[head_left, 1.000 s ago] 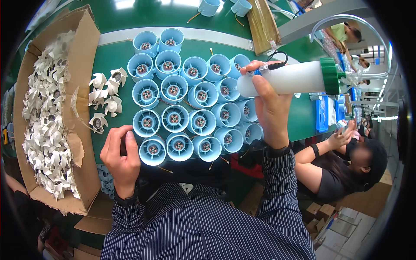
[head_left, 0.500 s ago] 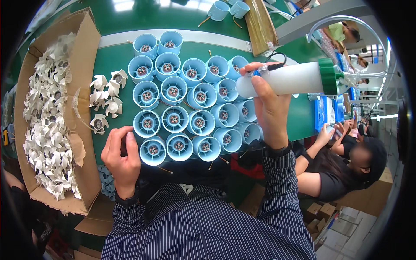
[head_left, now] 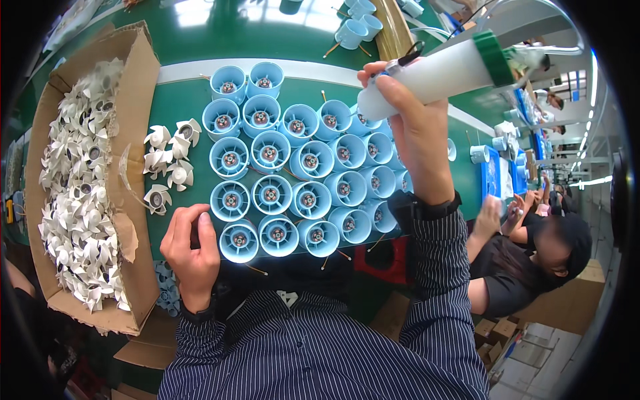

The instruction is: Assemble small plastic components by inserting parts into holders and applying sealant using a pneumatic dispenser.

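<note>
My right hand (head_left: 417,113) is wrapped round a large dispensing syringe (head_left: 433,77), a translucent white barrel with a green cap and a hose. Its lower end is over the light blue round housings (head_left: 310,160) at the far side of the group. These open-topped housings stand in rows, each with inner ribs and a small metal centre. My left hand (head_left: 190,250) rests at the near table edge, left of the nearest housing. Its fingers are loosely bent, the thumb apart from them, and nothing shows in it. Several loose white fan impellers (head_left: 179,145) lie beyond it.
On the left stands a long cardboard box (head_left: 137,267) heaped with white impellers (head_left: 80,193). More blue housings (head_left: 351,33) stand on the far table. A co-worker (head_left: 527,260) sits at the right, near a blue tray (head_left: 492,175). Thin wires stick out from the housings.
My right hand has moved the syringe farther away over the housings and tilted its capped end up more. My left hand stays at the table edge. The view has shifted slightly.
</note>
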`<action>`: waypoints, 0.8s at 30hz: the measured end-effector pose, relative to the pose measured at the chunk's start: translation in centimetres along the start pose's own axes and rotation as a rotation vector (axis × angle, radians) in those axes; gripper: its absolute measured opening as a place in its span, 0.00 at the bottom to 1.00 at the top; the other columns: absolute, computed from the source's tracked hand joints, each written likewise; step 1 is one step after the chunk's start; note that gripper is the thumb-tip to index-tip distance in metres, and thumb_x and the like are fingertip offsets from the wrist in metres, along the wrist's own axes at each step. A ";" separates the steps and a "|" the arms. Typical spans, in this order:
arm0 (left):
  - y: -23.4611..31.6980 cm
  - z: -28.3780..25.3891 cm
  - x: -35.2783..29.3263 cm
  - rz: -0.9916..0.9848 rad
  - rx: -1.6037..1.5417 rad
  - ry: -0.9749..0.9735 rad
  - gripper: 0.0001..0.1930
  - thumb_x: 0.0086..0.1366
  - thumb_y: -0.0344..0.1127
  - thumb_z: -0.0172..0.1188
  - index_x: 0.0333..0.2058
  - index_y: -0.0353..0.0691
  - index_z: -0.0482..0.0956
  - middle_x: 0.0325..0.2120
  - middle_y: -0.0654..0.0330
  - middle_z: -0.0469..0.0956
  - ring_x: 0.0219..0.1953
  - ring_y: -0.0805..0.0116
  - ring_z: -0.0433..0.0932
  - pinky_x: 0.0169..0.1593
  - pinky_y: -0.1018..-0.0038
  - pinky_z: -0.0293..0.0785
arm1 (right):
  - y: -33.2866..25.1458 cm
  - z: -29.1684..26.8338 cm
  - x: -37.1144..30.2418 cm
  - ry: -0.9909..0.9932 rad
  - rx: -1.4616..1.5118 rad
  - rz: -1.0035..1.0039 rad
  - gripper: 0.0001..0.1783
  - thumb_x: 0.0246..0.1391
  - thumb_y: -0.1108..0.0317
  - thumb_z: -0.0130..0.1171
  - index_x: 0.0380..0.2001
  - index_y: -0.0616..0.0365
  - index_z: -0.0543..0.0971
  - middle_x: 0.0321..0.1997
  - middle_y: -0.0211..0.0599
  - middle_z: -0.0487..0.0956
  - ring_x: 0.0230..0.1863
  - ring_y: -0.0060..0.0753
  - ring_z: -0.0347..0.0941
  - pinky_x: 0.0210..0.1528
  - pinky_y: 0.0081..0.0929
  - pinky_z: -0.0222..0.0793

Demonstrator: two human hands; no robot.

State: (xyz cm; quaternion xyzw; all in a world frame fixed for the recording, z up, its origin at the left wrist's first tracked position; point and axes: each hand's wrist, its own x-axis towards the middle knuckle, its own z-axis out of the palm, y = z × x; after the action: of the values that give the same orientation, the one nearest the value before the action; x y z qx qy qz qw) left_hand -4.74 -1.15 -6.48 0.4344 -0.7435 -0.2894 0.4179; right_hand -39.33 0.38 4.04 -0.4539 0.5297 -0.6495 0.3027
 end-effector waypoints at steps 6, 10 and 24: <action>-0.2 0.0 0.1 0.010 -0.004 -0.011 0.06 0.68 0.19 0.59 0.40 0.31 0.83 0.28 0.54 0.79 0.25 0.64 0.76 0.29 0.71 0.69 | 2.8 0.2 0.3 0.004 0.053 0.014 0.13 0.65 0.75 0.68 0.48 0.60 0.75 0.50 0.46 0.86 0.55 0.42 0.85 0.61 0.41 0.80; -0.2 0.1 0.1 0.025 -0.004 -0.010 0.06 0.67 0.19 0.59 0.40 0.31 0.83 0.28 0.53 0.79 0.25 0.61 0.77 0.29 0.70 0.70 | 3.3 0.4 0.1 0.015 0.089 0.025 0.13 0.64 0.75 0.68 0.48 0.60 0.75 0.50 0.45 0.86 0.55 0.42 0.85 0.62 0.42 0.79; -0.1 0.0 0.1 0.008 0.009 -0.018 0.06 0.67 0.19 0.60 0.40 0.31 0.83 0.28 0.52 0.80 0.26 0.58 0.78 0.30 0.67 0.72 | 3.6 0.2 -0.2 -0.003 0.084 0.006 0.13 0.65 0.75 0.67 0.49 0.58 0.75 0.51 0.45 0.85 0.55 0.42 0.84 0.64 0.43 0.78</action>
State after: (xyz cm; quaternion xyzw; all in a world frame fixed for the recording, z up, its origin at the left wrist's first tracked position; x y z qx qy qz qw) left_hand -4.75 -1.30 -6.50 0.4305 -0.7503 -0.2883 0.4106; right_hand -39.36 -0.48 0.52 -0.4401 0.5029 -0.6697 0.3239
